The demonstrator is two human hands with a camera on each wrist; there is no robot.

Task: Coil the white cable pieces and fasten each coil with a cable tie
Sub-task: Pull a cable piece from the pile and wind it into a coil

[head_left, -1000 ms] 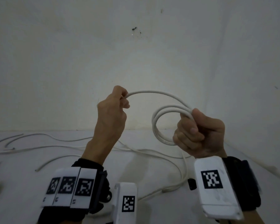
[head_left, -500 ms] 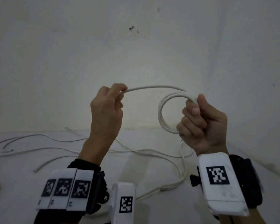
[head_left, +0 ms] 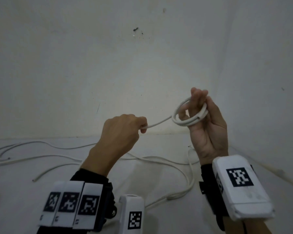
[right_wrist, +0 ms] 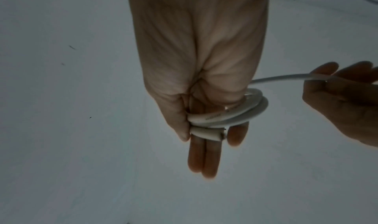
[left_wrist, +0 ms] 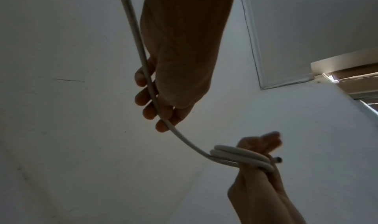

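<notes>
A white cable coil (head_left: 189, 122) is wound in about three turns round the upright fingers of my right hand (head_left: 210, 132). Its thumb pins the cut cable end (right_wrist: 206, 133) against the fingers, which stay straight in the right wrist view. A free strand (head_left: 161, 122) runs left from the coil (left_wrist: 241, 156) into my left hand (head_left: 125, 130), whose curled fingers (left_wrist: 147, 96) grip it. Both hands are raised above the white surface, about a hand's width apart. No cable tie is visible.
Several loose white cable pieces (head_left: 41, 157) lie across the white surface (head_left: 24, 191), and the tail of the held cable (head_left: 190, 173) loops below my hands. White walls meet in a corner at the back right.
My right hand opened from a fist to straight upright fingers with the coil round them. My left hand dropped from above the loop to level with it, bringing the strand down.
</notes>
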